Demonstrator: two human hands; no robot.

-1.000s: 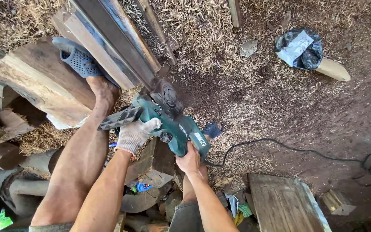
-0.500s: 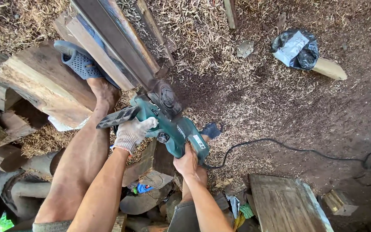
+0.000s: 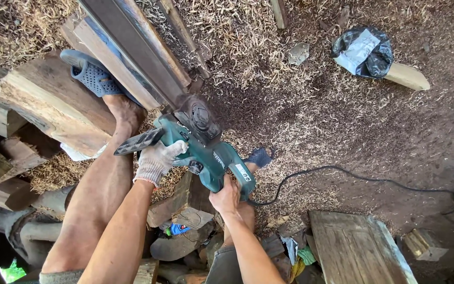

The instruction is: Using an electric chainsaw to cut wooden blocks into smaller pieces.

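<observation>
Our gloved left hand (image 3: 156,160) wraps its fingers around the front handle of the teal electric chainsaw (image 3: 200,147), while our bare right hand (image 3: 226,197) grips the rear handle closed. The saw's nose meets the end of a long dark plank (image 3: 132,50) lying over stacked timber (image 3: 53,105). Our sandalled foot (image 3: 98,79) rests on that stack, and a black cord (image 3: 353,176) trails across the sawdust-strewn ground (image 3: 300,105).

Soft, even daylight falls on the sawdust floor (image 3: 300,105), brightest at the upper left; the right and bottom edges sink into dim shade, shadows are faint, focus is sharp, and wide-angle bending shows at the borders
</observation>
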